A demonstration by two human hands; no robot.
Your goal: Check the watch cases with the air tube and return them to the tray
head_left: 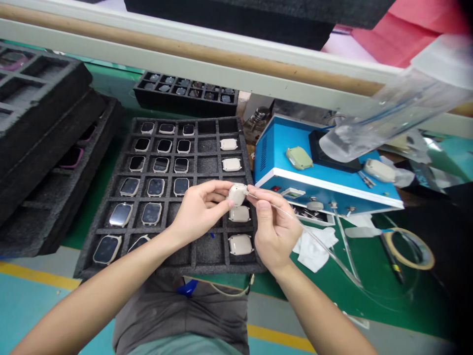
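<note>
Black foam tray (218,269): dark-faced watches (161,164) left, pale casings (231,164) right; blue machine (273,143) just beyond right edge. Beige casing (238,195) pinched in left hand (197,208), thin tube (314,237) in right hand's (276,234) grip.

Cannot discern the tip of the thin tube (332,257) at the right fingers (264,212): too small. Cannot fully see the watch case (237,193): partly covered by the left thumb (220,209). Can view only part of the stacked trays (51,133) left of the fingers: cut off.
</note>
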